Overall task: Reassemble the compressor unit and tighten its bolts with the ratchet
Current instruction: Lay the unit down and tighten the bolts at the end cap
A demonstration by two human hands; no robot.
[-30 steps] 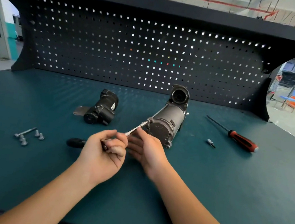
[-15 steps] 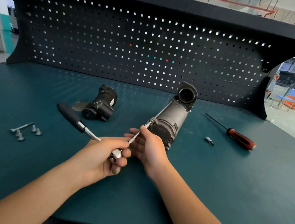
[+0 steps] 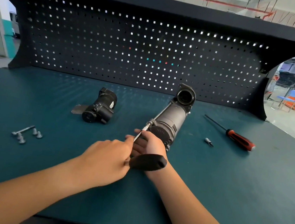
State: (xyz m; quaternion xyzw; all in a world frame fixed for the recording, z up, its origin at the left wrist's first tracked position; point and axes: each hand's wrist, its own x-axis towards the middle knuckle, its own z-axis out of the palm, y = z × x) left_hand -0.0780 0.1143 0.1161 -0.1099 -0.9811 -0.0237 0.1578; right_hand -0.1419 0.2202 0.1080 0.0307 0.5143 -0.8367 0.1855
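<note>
The left hand (image 3: 108, 159) gripped the ratchet (image 3: 148, 162) near its head and the right hand (image 3: 148, 145) pinched its extension shaft (image 3: 138, 136), evidently to keep it seated in the compressor body (image 3: 167, 121), which lay on the bench (image 3: 226, 185) just beyond both hands.

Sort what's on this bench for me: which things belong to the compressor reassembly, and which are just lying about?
In the job:
ratchet in left hand, extension bar in right hand, compressor body, detached black housing, loose bolts.

Lying about:
red-handled screwdriver, small bit.
</note>
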